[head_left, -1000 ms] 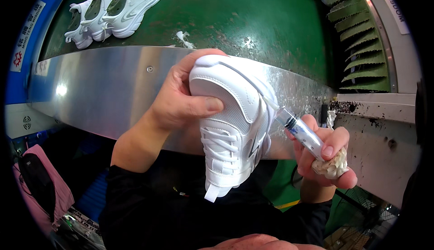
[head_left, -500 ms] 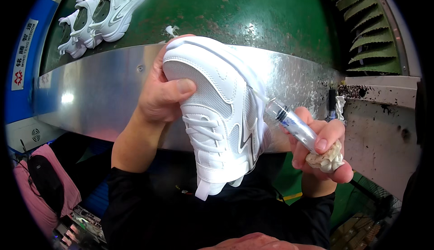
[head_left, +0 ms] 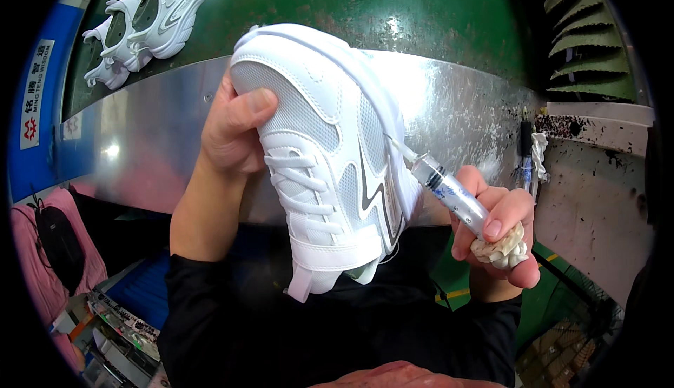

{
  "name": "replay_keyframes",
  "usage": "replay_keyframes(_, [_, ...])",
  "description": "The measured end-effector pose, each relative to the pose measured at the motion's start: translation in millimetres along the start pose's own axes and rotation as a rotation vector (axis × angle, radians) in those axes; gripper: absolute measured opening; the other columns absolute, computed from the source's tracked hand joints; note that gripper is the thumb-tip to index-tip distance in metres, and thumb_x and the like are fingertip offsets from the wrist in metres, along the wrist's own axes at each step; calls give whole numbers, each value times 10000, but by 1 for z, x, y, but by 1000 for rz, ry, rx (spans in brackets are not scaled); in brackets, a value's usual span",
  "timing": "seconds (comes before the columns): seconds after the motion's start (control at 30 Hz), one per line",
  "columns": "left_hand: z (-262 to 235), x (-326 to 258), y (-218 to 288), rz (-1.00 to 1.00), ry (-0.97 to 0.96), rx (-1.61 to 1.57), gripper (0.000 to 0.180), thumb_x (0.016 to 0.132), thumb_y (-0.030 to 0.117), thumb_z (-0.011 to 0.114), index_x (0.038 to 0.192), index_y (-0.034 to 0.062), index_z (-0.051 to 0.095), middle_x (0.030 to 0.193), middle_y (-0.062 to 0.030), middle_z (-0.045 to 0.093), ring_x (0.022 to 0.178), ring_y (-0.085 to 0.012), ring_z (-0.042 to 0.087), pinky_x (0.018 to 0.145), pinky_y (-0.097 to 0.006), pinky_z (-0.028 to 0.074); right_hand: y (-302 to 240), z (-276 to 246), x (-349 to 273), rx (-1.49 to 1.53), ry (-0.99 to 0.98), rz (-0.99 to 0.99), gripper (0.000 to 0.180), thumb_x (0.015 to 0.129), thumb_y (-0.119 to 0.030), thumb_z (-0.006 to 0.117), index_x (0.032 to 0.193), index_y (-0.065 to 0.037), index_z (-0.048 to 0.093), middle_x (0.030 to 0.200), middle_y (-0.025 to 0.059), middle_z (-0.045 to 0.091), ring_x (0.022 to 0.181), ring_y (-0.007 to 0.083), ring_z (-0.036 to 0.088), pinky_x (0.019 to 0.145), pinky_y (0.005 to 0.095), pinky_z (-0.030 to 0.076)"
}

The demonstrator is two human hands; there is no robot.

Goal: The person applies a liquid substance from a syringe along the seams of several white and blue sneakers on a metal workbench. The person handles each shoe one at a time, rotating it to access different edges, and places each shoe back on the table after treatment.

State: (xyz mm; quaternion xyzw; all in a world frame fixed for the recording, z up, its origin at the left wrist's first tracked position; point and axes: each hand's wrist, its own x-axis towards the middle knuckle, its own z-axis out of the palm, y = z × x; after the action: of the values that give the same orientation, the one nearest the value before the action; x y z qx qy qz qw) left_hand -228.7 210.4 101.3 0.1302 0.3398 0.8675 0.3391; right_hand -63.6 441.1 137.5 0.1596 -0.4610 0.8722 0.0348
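My left hand [head_left: 239, 125] grips a white sneaker [head_left: 323, 149] by its toe, thumb on the mesh upper and the other fingers hidden behind. The sneaker is held toe away from me, heel toward my body, its laces and a dark zigzag side stripe showing. In my right hand [head_left: 495, 223] is a clear syringe [head_left: 453, 195], its thumb end wrapped in a pale, lumpy wad [head_left: 502, 248]. The syringe tip meets the seam between the upper and the thick white sole, on the sneaker's right side.
More white sneakers [head_left: 161, 16] stand at the far left on a green surface [head_left: 316, 2]. A metal ledge [head_left: 154, 135] runs along its near side. Green strip flaps [head_left: 586, 37] hang at the far right. A black-capped tube [head_left: 526, 149] stands by the right wall.
The sneaker and my left hand have shifted slightly left and away from me. The syringe tip now sits at the sole seam, a little farther from my body.
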Motion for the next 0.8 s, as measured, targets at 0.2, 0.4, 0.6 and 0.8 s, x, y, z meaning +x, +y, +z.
replay_keyframes(0.2, [-4,-1,-4,-42,71,-35,423,815,138,600,1187,-42,511,1075,-170,630,962,-261,644,838,-377,538,2,-7,-12,-20,9,21,631,712,-532,730,1041,-6,617,774,70,643,784,151,446,690,287,343])
replay_keyframes(0.4, [-13,5,-6,-52,27,-74,430,846,165,578,1207,-51,491,1113,-193,614,988,-283,637,863,-406,531,7,-11,-26,-2,42,63,620,709,-532,732,1024,-9,624,781,68,646,784,154,441,688,291,346])
replay_keyframes(0.6, [-23,10,-8,-94,-50,-153,447,880,202,548,1225,-72,477,1150,-221,594,1021,-296,624,866,-426,531,8,-12,-45,-22,68,81,595,707,-530,737,1006,-27,632,764,47,652,751,150,442,671,288,336])
replay_keyframes(0.8, [-28,13,-10,-127,0,-170,453,892,224,532,1235,-66,478,1184,-217,579,1062,-314,602,902,-455,509,12,-14,-65,-25,63,48,586,705,-537,739,990,-36,635,738,34,656,717,151,432,648,289,316])
